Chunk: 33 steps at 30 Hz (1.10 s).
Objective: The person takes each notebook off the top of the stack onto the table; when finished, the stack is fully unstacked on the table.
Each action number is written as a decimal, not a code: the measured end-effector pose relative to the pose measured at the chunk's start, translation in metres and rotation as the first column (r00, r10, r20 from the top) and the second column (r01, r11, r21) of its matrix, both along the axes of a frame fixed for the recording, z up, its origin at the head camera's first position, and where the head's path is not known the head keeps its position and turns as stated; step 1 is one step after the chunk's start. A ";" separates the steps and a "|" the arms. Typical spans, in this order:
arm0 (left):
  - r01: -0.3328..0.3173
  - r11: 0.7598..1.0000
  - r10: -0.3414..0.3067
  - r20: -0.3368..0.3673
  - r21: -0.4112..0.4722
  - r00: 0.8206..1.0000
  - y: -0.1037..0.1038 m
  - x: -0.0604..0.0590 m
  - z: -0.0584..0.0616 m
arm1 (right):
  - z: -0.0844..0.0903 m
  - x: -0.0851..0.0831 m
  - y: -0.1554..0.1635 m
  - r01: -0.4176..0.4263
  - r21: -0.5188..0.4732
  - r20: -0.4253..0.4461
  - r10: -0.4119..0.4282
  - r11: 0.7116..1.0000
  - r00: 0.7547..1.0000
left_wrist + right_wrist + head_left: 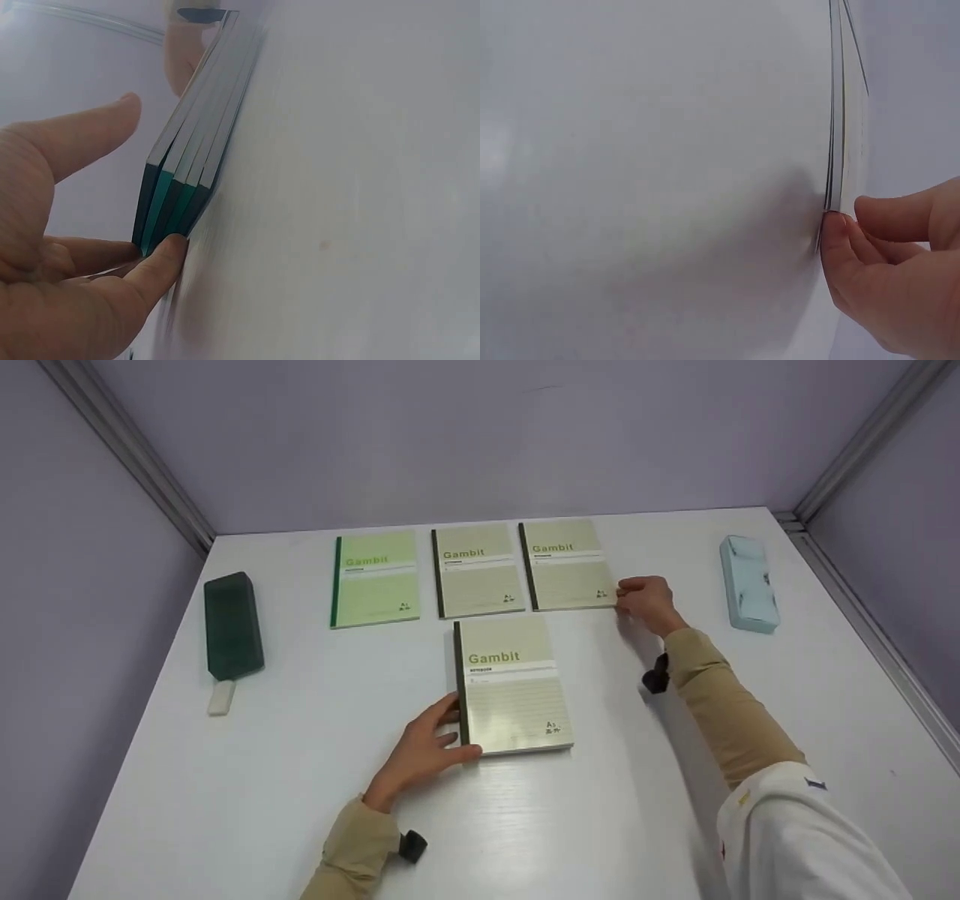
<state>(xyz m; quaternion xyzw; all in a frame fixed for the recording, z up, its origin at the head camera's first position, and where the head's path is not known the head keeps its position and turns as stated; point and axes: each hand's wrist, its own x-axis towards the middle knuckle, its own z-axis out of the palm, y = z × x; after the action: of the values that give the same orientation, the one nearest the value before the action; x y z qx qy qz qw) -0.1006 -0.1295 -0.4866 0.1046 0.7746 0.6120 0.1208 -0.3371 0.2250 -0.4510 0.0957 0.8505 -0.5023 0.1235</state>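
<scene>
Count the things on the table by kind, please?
Notebooks: 4, one, two, three, four
Green case: 1
Blue case: 1
Eraser: 1
Total: 7

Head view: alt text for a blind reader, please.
On a white table, the left hand touches the spine edge of the near notebook; the right hand touches the rightmost of three notebooks behind. A dark green case lies left, a pale blue one right.

staged recording booth, bare lilac walls (480, 435), aluminium frame rails (862, 442), white table (600, 825)
</scene>
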 end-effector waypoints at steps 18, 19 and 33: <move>-0.004 1.000 0.004 0.005 0.005 1.000 0.001 0.000 -0.001 | 0.032 0.061 -0.014 -0.246 -0.309 -0.030 0.250 0.919 0.968; -0.002 1.000 0.002 0.003 0.001 1.000 0.002 0.001 0.001 | 0.032 0.069 -0.017 -0.278 -0.308 -0.020 0.286 0.910 0.958; 0.000 1.000 -0.001 -0.029 -0.030 1.000 0.003 -0.001 -0.003 | 0.005 0.160 -0.032 -0.450 -0.206 0.154 0.483 0.869 0.862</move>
<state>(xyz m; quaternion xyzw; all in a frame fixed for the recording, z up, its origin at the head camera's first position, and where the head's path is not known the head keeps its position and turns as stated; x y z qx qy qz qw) -0.1018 -0.1265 -0.4895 0.1118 0.7854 0.5986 0.1110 -0.1767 0.1927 -0.4461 -0.0738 0.7874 -0.5127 0.3341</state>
